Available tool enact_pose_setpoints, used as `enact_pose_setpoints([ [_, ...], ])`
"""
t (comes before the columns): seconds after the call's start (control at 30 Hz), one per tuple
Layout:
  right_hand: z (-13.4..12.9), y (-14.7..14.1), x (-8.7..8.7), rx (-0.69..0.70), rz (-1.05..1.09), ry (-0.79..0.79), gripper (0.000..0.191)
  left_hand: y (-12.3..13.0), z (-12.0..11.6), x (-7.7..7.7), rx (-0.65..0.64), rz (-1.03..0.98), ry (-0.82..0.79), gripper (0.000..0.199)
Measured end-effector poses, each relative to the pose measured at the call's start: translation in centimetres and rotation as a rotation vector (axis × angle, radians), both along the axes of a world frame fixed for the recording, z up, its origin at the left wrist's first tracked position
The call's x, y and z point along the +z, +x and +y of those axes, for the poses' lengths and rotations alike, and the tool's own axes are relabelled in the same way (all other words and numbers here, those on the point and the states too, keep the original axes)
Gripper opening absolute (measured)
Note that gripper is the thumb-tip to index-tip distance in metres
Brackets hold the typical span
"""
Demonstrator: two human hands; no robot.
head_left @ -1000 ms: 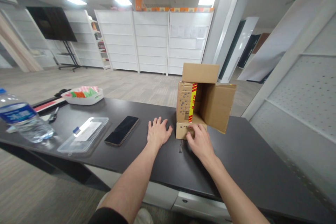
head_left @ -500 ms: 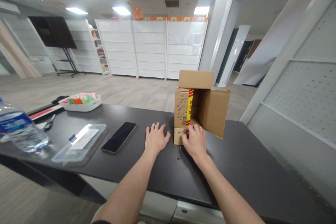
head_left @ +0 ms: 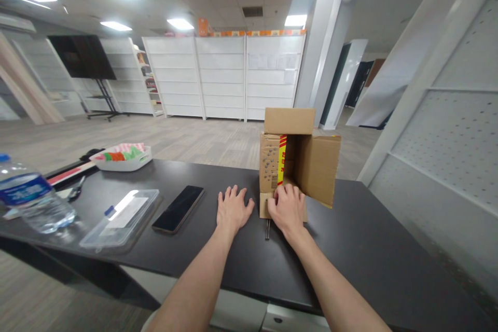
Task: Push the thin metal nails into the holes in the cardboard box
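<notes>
My left hand (head_left: 234, 207) lies flat on the black table with its fingers spread, just left of an open cardboard box (head_left: 268, 163). The box stands with its opening towards me, one flap up, one swung out to the right and one hanging in front. Small dark marks or holes dot its left part, beside a yellow and red tape strip (head_left: 281, 161). At the front flap, my right hand (head_left: 288, 207) is closed with bent fingers; whatever is in its fingertips is hidden. A thin metal tool (head_left: 267, 229), perhaps tweezers, pokes out below the flap.
Left of my left hand lie a black phone (head_left: 179, 208) and a clear plastic case (head_left: 120, 220). Farther left are a water bottle (head_left: 33, 194) and a white basket (head_left: 123, 165) of colourful cloth or wrappers. A pegboard panel (head_left: 439, 161) rises on the right.
The view has tilted up slightly. My right hand's fingers have shifted a little at the front flap. My left hand stays flat on the table.
</notes>
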State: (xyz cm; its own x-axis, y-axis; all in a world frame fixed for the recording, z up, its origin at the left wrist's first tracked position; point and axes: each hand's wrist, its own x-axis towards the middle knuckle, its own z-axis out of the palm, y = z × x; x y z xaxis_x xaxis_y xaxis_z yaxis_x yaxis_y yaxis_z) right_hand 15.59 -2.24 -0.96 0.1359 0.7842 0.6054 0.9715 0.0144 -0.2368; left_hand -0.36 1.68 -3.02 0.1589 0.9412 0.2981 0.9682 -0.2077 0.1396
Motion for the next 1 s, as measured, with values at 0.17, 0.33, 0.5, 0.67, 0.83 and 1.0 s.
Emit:
enact_pose_setpoints([
  [0.17,-0.11,-0.08,-0.11,-0.031,-0.024,-0.002,0.003,-0.01,0.15,-0.26,0.002,-0.005,0.015,0.051],
  [0.33,-0.15,-0.09,-0.36,-0.039,-0.044,0.019,0.005,0.06,0.02,-0.04,0.003,-0.008,0.020,0.049],
  [0.5,-0.21,-0.02,-0.58,-0.027,-0.029,0.033,0.006,0.03,0.09,-0.11,-0.003,-0.013,0.033,0.049],
  [0.67,-0.22,0.07,-0.76,-0.022,-0.026,0.035,0.004,0.03,0.26,-0.43,0.009,-0.015,0.029,0.049],
  [0.83,-0.28,0.06,-0.82,-0.035,-0.020,0.052,0.002,0.07,0.11,-0.20,0.009,-0.012,0.016,0.050],
  [1.0,-0.33,0.04,-0.82,-0.034,-0.021,0.073,0.004,0.07,0.17,-0.16,0.011,-0.006,0.000,0.050],
])
